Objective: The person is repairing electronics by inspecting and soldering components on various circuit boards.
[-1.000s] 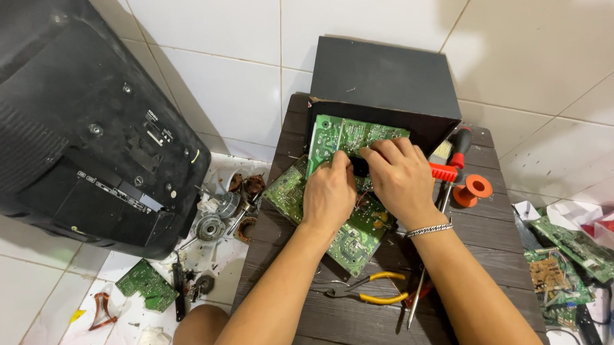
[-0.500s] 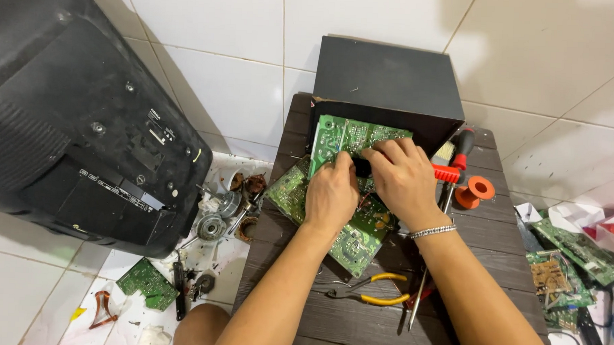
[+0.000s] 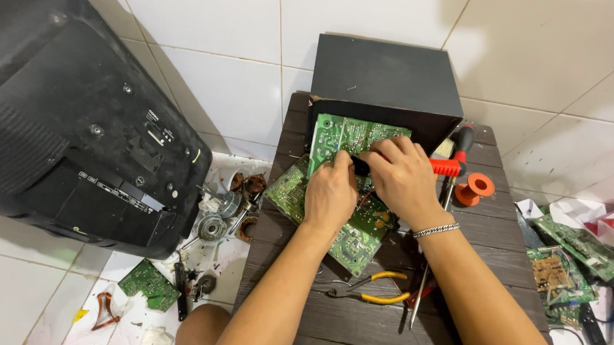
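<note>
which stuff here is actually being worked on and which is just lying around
In hand:
- left hand on the upright green circuit board
- right hand gripping a red-handled tool
- flat circuit board beneath

Lying about:
- yellow-handled pliers
- orange spool
- black box
- old television
- boards on the floor

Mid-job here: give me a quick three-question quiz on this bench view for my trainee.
1. True or false: the yellow-handled pliers lie on the wooden table, touched by neither hand.
2. Which hand holds the tool with the red-and-black handle?
3. What stands behind the upright green circuit board: A) black box, B) orange spool, C) television?

Key
1. True.
2. The right hand; the left hand steadies the board.
3. A.
</note>
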